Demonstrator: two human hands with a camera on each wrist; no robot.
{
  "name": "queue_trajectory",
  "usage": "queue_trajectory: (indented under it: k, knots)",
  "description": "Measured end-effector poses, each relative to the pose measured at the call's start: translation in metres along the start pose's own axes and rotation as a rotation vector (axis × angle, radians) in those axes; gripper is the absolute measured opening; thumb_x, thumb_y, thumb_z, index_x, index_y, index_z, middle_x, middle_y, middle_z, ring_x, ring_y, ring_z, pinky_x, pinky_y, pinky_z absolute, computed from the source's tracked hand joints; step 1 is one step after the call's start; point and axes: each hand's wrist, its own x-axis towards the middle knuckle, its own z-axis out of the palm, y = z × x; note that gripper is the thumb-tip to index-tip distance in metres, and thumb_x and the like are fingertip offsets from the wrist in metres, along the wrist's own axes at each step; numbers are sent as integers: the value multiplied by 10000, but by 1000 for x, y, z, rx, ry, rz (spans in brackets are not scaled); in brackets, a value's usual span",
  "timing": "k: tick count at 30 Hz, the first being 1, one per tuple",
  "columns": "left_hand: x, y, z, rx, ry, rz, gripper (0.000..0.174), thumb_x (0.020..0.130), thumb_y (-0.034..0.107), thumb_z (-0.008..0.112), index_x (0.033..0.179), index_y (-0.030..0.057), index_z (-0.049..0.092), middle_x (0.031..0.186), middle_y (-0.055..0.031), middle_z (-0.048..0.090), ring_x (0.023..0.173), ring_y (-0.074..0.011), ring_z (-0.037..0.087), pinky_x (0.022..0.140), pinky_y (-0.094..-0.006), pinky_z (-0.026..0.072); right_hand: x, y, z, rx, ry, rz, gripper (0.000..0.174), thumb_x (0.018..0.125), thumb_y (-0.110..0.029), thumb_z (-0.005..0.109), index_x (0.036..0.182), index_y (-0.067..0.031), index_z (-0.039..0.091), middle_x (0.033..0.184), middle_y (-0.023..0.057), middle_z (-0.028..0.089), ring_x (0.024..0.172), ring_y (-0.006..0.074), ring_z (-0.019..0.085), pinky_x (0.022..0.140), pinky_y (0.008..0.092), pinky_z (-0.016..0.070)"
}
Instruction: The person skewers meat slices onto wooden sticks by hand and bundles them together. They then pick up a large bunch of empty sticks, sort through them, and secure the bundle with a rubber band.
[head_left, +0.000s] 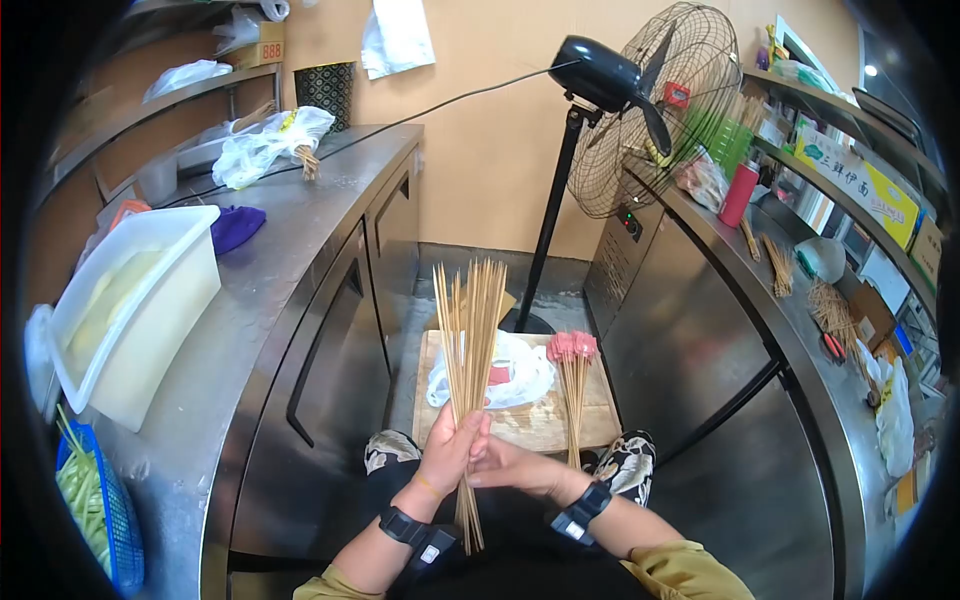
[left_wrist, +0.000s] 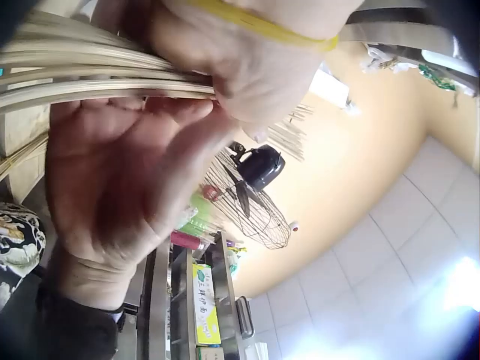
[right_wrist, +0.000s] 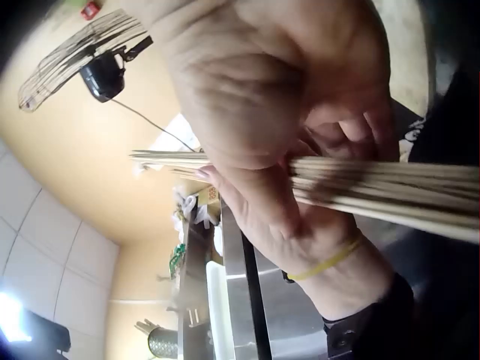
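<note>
Near: your left hand [head_left: 450, 450], fingers clenched round the bamboo skewer bundle [head_left: 468, 340], upright over your lap | your right hand [head_left: 515, 465], fingers relaxed, touching the bundle's lower part | far: wooden board [head_left: 540, 425], meat skewers [head_left: 573, 390] at its right edge.

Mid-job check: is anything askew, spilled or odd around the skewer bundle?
Nothing looks spilled or broken. The bamboo skewers gripped in the left hand fan apart toward the top with uneven tips, so the bundle is not squared up. Loose skewers lie scattered in untidy heaps on the right counter.
</note>
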Motion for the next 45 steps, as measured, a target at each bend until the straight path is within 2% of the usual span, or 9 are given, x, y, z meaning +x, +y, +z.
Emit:
queue_trajectory:
  k: [5, 8, 11, 14, 17, 18, 24, 32, 45]
  knots:
    - [-2, -11, 0, 92, 55, 70, 209, 957, 166, 482, 1122, 44, 442, 775, -11, 475, 542, -44, 399, 462, -180, 325, 1, 21, -8, -4, 10, 35, 364, 860, -82, 628, 1181, -54, 460, 1091, 18, 505, 1044, 96, 485, 941, 269, 390]
    - [-8, -25, 0, 124, 33, 97, 208, 953, 161, 489, 1118, 42, 447, 742, -2, 473, 531, -42, 401, 455, -183, 325, -11, -21, -9, 115, 112, -20, 445, 860, -104, 630, 1251, -38, 427, 1118, 38, 516, 1061, 121, 498, 945, 285, 395]
    - [-15, -31, 7, 157, 10, 40, 223, 942, 169, 513, 1119, 44, 459, 725, 8, 482, 544, -41, 422, 467, -179, 346, -10, -53, -14, -26, 354, -361, 515, 854, -131, 641, 1294, -23, 396, 1105, 56, 544, 1032, 142, 532, 926, 293, 418]
    - [-21, -40, 13, 221, -20, -18, 239, 930, 179, 538, 1120, 50, 471, 752, 8, 504, 566, -38, 444, 493, -169, 372, -8, -94, -5, 11, 448, -443, 498, 833, -141, 669, 1253, -17, 434, 1078, 60, 571, 983, 138, 555, 890, 289, 438]
    - [-20, -38, 22, 291, -76, -27, 124, 948, 157, 491, 985, 48, 445, 769, -27, 500, 560, -63, 435, 492, -185, 368, -2, -99, -16, 7, 486, -412, 441, 823, -123, 678, 1200, -13, 479, 1088, 66, 583, 965, 128, 563, 860, 282, 449]
    - [-20, -38, 24, 309, -77, -32, 125, 949, 159, 490, 981, 47, 446, 767, -26, 499, 561, -62, 433, 492, -185, 367, -3, -105, -9, 62, 511, -445, 332, 819, -113, 684, 1108, -15, 554, 1036, 58, 610, 920, 117, 577, 821, 271, 461]
    - [-19, -46, 28, 354, -97, -39, 156, 960, 197, 472, 970, 43, 456, 771, -18, 497, 570, -57, 429, 495, -181, 360, -10, -101, -20, 78, 567, -437, 201, 829, -104, 670, 1000, -9, 621, 899, 60, 653, 825, 125, 616, 763, 257, 485]
    - [-15, -52, 33, 302, -131, -76, 273, 968, 314, 444, 946, 43, 472, 771, -9, 490, 574, -52, 428, 496, -174, 349, -20, -98, -30, 87, 572, -457, 212, 835, -97, 661, 1010, -5, 586, 918, 85, 650, 832, 138, 614, 745, 259, 484]
    - [-14, -52, 31, 340, -104, -75, 262, 970, 292, 442, 946, 35, 485, 763, -11, 503, 570, -50, 435, 492, -179, 354, -24, -90, -26, 161, 670, -524, 171, 862, -102, 623, 1002, -17, 575, 867, 41, 616, 762, 133, 598, 722, 279, 495]
